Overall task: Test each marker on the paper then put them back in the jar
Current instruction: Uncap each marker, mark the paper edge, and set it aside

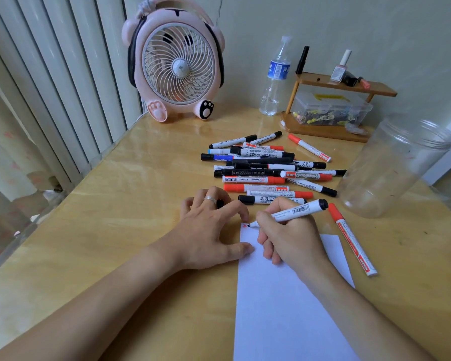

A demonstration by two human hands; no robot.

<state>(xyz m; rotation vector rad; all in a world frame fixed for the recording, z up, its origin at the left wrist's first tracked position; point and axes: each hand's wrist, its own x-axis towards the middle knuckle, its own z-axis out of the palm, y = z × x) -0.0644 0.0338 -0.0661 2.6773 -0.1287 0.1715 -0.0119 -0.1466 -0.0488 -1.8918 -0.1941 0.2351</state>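
Note:
A white sheet of paper [284,308] lies on the wooden table [120,230]. My right hand [289,238] grips an uncapped black marker [294,211] with a white barrel, its tip touching the paper's top left corner beside a small red mark [244,225]. My left hand [206,230] presses thumb and forefinger on the paper's left edge, and a black cap [220,203] shows under its curled fingers. A pile of several capped markers [266,168] lies beyond the hands. One red marker [352,238] lies alone to the right of the paper. The clear jar [396,165] stands empty at the right.
A pink fan [177,63] stands at the back left, a water bottle [276,76] beside it. A small wooden shelf [333,108] with a clear box and small bottles sits at the back right. The table's left edge meets a white radiator [50,87].

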